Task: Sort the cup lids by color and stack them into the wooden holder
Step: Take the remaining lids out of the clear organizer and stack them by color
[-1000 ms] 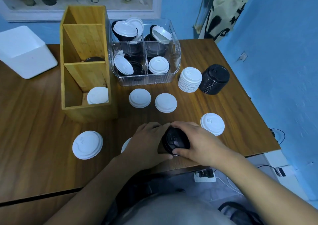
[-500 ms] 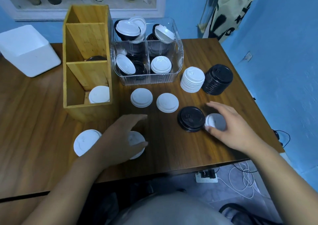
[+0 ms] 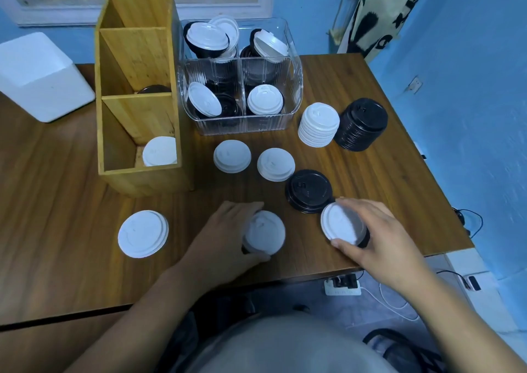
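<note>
My left hand (image 3: 219,235) grips a white lid (image 3: 265,231) near the table's front edge, thumb and fingers curled round its rim. My right hand (image 3: 379,235) holds another white lid (image 3: 340,224), tilted and lifted off the table. A black lid (image 3: 309,191) lies flat just beyond them. Loose white lids lie at the front left (image 3: 142,233) and in the middle (image 3: 232,155) (image 3: 275,164). The wooden holder (image 3: 137,178) stands at the left, with a white lid (image 3: 159,151) in its front compartment and a dark lid (image 3: 154,89) in the middle one.
A clear plastic bin (image 3: 242,127) of mixed black and white lids stands behind the loose lids. Beside it stand a white lid stack (image 3: 318,124) and a black lid stack (image 3: 361,124). A white box (image 3: 40,78) sits at the far left. The table edge runs close under my hands.
The black lid went from both hands onto the table. My right hand then took the white lid at the right and lifted it; my left hand closed round the white lid in front.
</note>
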### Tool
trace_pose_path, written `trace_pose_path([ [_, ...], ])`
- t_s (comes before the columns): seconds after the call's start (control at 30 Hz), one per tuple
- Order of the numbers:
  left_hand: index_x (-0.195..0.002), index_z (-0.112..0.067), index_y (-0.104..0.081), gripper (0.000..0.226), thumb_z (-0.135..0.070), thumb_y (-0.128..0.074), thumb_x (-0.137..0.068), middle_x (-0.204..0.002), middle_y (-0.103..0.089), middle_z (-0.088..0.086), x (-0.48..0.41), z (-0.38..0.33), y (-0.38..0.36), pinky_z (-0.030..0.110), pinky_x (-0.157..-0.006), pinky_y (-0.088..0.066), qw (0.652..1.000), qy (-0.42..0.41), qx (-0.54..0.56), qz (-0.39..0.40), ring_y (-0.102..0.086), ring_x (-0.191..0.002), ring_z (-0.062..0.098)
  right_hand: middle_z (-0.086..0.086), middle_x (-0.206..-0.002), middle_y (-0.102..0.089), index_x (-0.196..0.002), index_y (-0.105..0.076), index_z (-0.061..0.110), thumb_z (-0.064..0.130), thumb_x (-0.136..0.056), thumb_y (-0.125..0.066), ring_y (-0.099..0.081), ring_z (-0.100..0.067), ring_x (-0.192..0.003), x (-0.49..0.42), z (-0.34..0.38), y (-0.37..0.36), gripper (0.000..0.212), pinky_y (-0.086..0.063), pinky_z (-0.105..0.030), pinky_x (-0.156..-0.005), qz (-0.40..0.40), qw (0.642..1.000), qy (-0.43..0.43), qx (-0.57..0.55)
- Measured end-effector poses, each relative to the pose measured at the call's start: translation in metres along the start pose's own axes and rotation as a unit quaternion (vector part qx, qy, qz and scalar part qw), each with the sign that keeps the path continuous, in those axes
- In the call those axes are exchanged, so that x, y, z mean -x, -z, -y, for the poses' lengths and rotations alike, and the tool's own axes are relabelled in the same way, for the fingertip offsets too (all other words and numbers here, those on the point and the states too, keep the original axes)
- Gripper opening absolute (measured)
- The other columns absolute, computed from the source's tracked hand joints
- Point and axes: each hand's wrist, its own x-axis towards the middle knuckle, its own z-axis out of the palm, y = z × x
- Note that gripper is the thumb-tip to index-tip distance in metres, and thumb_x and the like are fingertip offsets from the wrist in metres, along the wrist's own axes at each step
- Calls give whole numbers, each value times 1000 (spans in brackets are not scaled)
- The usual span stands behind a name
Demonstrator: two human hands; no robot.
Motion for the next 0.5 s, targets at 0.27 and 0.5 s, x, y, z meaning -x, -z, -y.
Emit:
trace_pose_path([
  [0.27,-149,-23,-42,100,-74,-75,-69,-146,-52,-8,10,-11,-5,31,-109,-34,997,-61,19,-34,-43,-130,11,12,-135,-59,-129,-63,22,47,-73,-85,-48,-6,-130,-5,50,-38,65,-38,-20,-107,6,996,55,-69],
  [0.5,-145,-18,-48,74,-50,-78,-85,-131,-60,-7,16,0,2,27,-97,-42,992,-113,42,-30,-48,-114,7,10,-136,-59,-129,-63,23,53,-74,-80,-47,-8,-128,-13,61,-67,64,-34,-14,-105,32,997,56,-31],
])
